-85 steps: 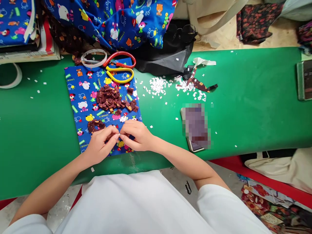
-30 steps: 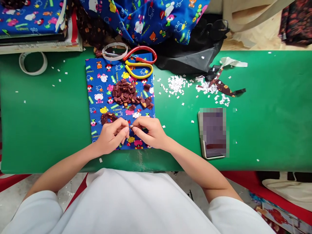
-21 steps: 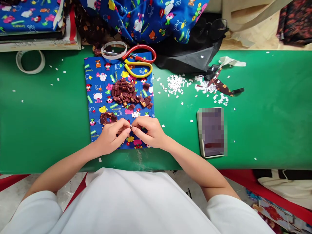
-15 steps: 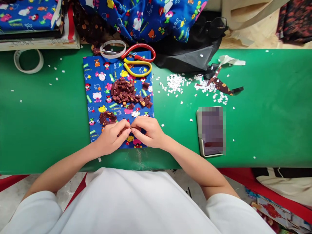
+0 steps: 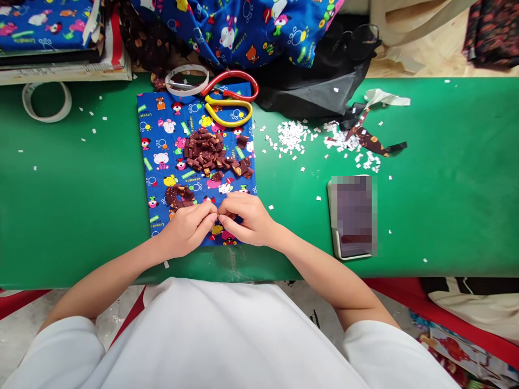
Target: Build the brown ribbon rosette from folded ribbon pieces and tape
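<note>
My left hand (image 5: 191, 227) and my right hand (image 5: 248, 219) meet fingertip to fingertip over the lower part of a blue cartoon-print cloth (image 5: 160, 138). Both are closed in a pinch, and whatever sits between the fingertips is too small and hidden to make out. Just beyond the left fingers lies a small cluster of dark brown patterned pieces (image 5: 178, 195). Higher on the cloth is a larger heap of brown patterned pieces (image 5: 205, 151), several of them folded small. Scissors with one red and one yellow handle (image 5: 230, 123) rest across the cloth's top edge, partly under a white tape ring (image 5: 187, 93).
Small white paper bits (image 5: 291, 135) are scattered right of the cloth, near brown and black scraps (image 5: 371, 143). A phone (image 5: 353, 216) lies on the green table (image 5: 446, 216). Another white ring (image 5: 29, 102), a stack of books (image 5: 81, 73) and bundled blue fabric (image 5: 243, 38) sit at the back.
Both hands keep their pinch in nearly the same place, with only a slight shift of the fingers. The view has moved a little; the things on the table lie as before.
</note>
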The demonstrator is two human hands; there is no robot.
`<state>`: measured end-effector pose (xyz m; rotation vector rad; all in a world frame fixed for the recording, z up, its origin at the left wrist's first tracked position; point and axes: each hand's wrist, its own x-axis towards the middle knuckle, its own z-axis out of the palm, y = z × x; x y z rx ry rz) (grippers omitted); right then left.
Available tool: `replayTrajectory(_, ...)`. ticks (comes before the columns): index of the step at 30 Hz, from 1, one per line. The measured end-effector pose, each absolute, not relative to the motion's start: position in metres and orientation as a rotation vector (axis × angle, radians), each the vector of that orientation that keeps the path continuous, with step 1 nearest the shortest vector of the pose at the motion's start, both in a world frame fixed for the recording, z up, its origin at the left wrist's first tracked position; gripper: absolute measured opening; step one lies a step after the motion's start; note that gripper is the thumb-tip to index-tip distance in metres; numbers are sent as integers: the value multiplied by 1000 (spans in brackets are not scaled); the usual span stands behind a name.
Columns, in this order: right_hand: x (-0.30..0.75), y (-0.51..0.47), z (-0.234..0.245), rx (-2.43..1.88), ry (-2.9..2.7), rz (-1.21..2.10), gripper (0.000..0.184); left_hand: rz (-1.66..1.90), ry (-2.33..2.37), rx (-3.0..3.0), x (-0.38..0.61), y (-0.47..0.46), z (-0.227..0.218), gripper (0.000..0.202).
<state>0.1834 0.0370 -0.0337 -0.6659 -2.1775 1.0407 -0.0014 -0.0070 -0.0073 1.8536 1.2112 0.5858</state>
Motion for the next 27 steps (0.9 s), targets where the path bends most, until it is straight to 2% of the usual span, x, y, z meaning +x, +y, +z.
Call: replayTrajectory(27,184,39,-30,-660,-2149,1110,19,588,1190,1741,-2,-6,-4,20)
